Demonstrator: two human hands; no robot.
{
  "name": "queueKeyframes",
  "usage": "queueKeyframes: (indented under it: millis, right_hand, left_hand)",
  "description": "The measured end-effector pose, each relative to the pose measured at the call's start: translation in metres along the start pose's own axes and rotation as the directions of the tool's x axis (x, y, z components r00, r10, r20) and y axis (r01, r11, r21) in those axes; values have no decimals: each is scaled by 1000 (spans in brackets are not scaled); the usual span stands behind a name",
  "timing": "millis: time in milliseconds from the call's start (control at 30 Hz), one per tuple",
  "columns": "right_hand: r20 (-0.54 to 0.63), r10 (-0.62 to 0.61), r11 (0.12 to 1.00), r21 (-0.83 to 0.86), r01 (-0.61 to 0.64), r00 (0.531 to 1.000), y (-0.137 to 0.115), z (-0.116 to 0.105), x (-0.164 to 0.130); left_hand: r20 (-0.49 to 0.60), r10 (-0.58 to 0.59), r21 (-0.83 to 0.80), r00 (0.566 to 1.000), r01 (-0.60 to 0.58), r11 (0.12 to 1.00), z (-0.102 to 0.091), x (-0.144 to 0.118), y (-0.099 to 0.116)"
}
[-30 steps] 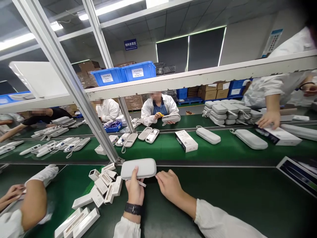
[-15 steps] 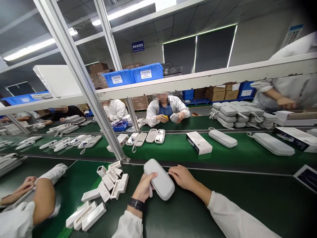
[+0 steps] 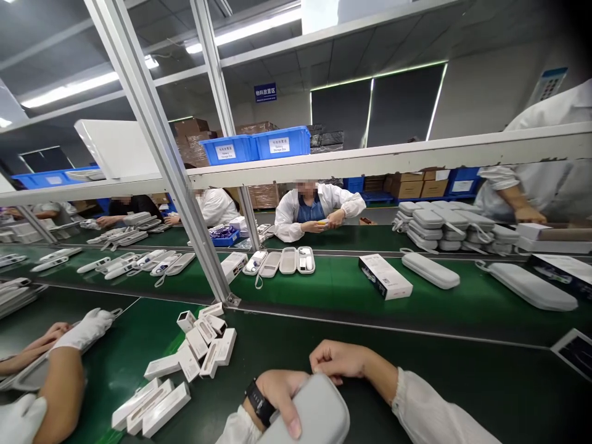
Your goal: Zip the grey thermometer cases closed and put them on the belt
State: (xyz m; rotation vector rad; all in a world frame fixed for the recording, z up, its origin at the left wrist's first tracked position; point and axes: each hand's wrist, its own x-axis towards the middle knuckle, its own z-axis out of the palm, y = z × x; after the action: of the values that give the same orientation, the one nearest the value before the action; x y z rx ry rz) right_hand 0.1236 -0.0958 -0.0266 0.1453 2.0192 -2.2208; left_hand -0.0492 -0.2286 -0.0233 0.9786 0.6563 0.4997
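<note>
A light grey zip case (image 3: 319, 410) with rounded corners is tilted in my left hand (image 3: 284, 394), low in the view and partly cut off by the bottom edge. My left thumb presses on its lid; the other fingers are mostly hidden. At the far edge of the case, my right hand (image 3: 340, 361) is closed in a pinch. What its fingertips grip, by the case's seam, is too small and covered to make out. To the left lie several small white boxes (image 3: 197, 342), some in a loose heap, others side by side.
A green conveyor belt (image 3: 333, 280) beyond a metal rail carries grey cases, open and closed, and a white box (image 3: 386, 275). A metal post (image 3: 185, 191) rises ahead. A co-worker's gloved hand (image 3: 90, 330) is at the left. Stacked cases (image 3: 444, 225) stand back right.
The case has come down and nearer to me in my left hand, its near end leaving the view. My right hand has moved lower, still pinched at its edge. Belt items shifted right.
</note>
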Motion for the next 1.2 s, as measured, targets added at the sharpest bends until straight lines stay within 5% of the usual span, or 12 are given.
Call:
queueKeyframes:
  millis: [67,133,267,333,467,633,733,833,900,1000,1100,1200]
  right_hand:
    - [-209,1,985,172,36,978,8,-1,6]
    - [-394,15,940,318,121,919,10,-2,10]
    - [-538,-74,906,316,282,840,4,-2,12]
    - [-570,-172,943,140,301,804,1,2,13]
    - [-647,-247,967,-121,223,721,-2,-9,18]
    - [-966,-133,957,-183,-223,221,-7,-93,3]
    - [-991,-123,930,-136,-341,60,-11,-146,-21]
    - [-969,-235,876,-176,-449,-77,-12,-163,-30]
    - [-881,-471,735,-361,-574,-49,-13,-152,-16]
    - [-685,-683,404,-643,-650,253,-21,-126,36]
    - [-712,-459,371,-697,-614,532,-36,-114,102]
    - [-783,-269,401,-621,-674,561,-50,-122,149]
  left_hand:
    - [-150,116,-51,982,-125,991,-2,1,3]
    - [-397,274,-55,876,-320,946,-5,4,7]
    - [-815,488,315,314,-466,827,-12,17,13]
    - [-819,547,452,173,-392,801,-14,21,12]
    - [-773,584,486,246,-361,796,-16,23,8]
    - [-845,449,436,288,-113,893,-6,25,7]
    - [-825,457,483,333,-5,875,3,25,10]
    - [-799,466,514,380,30,857,9,25,13]
    - [-797,455,511,398,42,858,10,25,14]
    - [-807,436,496,398,57,867,10,27,16]
    - [-816,416,472,402,45,881,8,29,16]
    - [-828,404,446,388,19,895,2,31,13]
